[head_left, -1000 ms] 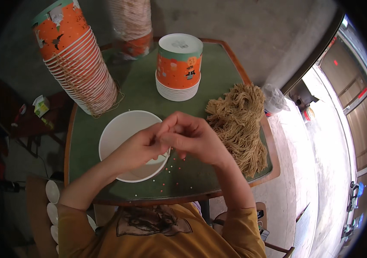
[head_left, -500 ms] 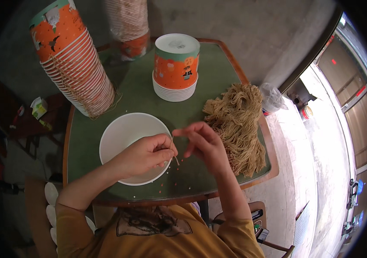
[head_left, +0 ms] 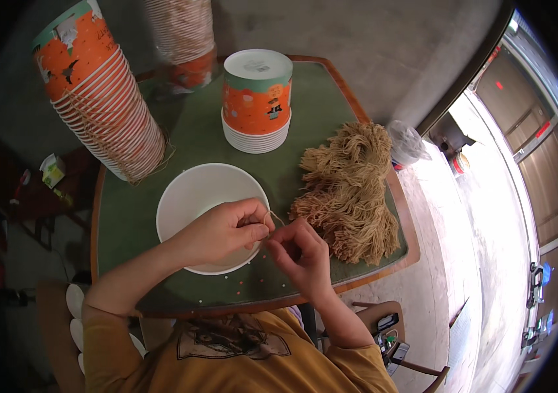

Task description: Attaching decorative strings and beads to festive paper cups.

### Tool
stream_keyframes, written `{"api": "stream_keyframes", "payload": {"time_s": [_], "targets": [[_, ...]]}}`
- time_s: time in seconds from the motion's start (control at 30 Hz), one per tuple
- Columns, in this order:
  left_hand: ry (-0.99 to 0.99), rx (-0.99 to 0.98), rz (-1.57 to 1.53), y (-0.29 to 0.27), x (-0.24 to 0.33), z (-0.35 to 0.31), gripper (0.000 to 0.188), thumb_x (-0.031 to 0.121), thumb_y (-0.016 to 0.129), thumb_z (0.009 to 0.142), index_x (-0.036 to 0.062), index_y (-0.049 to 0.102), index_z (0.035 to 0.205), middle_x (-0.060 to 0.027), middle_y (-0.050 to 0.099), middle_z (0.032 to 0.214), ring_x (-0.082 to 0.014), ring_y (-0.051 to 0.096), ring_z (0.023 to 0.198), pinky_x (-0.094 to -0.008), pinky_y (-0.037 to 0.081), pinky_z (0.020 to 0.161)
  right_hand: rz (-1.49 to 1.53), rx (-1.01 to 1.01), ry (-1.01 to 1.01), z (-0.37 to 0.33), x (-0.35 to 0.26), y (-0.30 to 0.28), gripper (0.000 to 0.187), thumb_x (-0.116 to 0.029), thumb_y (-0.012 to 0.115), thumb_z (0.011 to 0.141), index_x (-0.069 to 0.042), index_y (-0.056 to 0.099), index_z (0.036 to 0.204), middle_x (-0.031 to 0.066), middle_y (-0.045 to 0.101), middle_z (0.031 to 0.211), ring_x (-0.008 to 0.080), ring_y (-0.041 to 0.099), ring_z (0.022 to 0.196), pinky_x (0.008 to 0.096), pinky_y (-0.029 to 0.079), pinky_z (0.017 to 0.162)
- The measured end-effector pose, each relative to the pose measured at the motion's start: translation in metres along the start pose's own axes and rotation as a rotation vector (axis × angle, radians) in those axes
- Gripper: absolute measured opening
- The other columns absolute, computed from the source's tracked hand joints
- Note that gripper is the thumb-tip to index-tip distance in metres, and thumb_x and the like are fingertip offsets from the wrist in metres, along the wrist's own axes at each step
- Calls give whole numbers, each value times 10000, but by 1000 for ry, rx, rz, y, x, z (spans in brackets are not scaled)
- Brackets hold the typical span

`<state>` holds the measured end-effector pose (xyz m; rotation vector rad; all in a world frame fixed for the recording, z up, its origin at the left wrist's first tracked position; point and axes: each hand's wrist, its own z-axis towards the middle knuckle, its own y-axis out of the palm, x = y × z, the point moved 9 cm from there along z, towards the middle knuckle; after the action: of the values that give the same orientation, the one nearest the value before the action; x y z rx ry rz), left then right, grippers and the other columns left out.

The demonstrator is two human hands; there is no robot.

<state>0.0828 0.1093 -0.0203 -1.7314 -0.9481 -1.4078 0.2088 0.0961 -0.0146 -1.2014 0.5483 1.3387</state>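
Observation:
My left hand (head_left: 226,226) is over the right side of a white round bucket (head_left: 177,196), with a short tan string (head_left: 276,215) pinched between thumb and fingertips. The string makes a small loop above the fingers. My right hand (head_left: 304,254) is close by on the right, its thumb and forefinger pressed together at the string's other part; the exact grip is partly hidden. A thick bundle of tan strings (head_left: 351,190) lies right of my right hand. The bucket's inside is white, and my left hand and forearm cover part of it.
A tall leaning stack of orange paper buckets (head_left: 105,98), wrapped with string, stands at left. A shorter upside-down stack (head_left: 257,98) is at the back, near a plastic-wrapped stack (head_left: 187,46). Tiny red and white bits dot the green tabletop (head_left: 180,291). A clear plastic bag (head_left: 408,141) sits at right.
My right hand has come down and closer to my left hand, its fingers now at the string. The string now curves in a loop above my left fingers. The view has shifted slightly.

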Motion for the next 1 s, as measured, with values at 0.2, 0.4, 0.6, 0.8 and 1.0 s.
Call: {"api": "stream_keyframes", "payload": {"time_s": [0.2, 0.4, 0.6, 0.8, 1.0], "targets": [[-36, -16, -79, 3, -2, -4, 75, 83, 538, 967, 30, 585, 992, 9, 585, 848, -48, 530, 722, -206, 440, 644, 183, 150, 79, -4, 8, -4, 88, -33, 675, 860, -31, 593, 893, 18, 555, 791, 38, 511, 616, 208, 416, 533], [-40, 9, -134, 0, -5, -3, 75, 102, 551, 973, 39, 590, 976, 10, 583, 878, -45, 531, 720, -205, 451, 634, -103, 91, 32, 0, -9, 0, 116, -60, 713, 826, -49, 604, 864, 37, 572, 768, 88, 520, 558, 230, 434, 508], [-29, 14, -154, 1, -5, -2, 81, 102, 548, 979, 30, 585, 975, 1, 581, 882, -52, 533, 706, -204, 451, 628, -3, 155, 39, 1, 2, 1, 122, -51, 716, 819, -48, 596, 844, 30, 577, 746, 93, 517, 533, 228, 438, 513], [-94, -35, -349, 3, -12, -3, 76, 99, 557, 967, 28, 578, 983, -9, 584, 884, -73, 542, 703, -211, 452, 620, 280, 73, 188, -8, 17, 17, 106, -34, 705, 820, -41, 603, 847, 23, 595, 780, 89, 541, 587, 234, 454, 531], [-137, -4, -334, 0, -10, -7, 83, 96, 573, 950, 24, 578, 992, -24, 593, 925, -81, 563, 747, -224, 470, 649, -153, 112, -120, -4, -23, 10, 138, -29, 739, 789, -59, 632, 871, 39, 612, 801, 157, 583, 615, 276, 485, 536]]}}
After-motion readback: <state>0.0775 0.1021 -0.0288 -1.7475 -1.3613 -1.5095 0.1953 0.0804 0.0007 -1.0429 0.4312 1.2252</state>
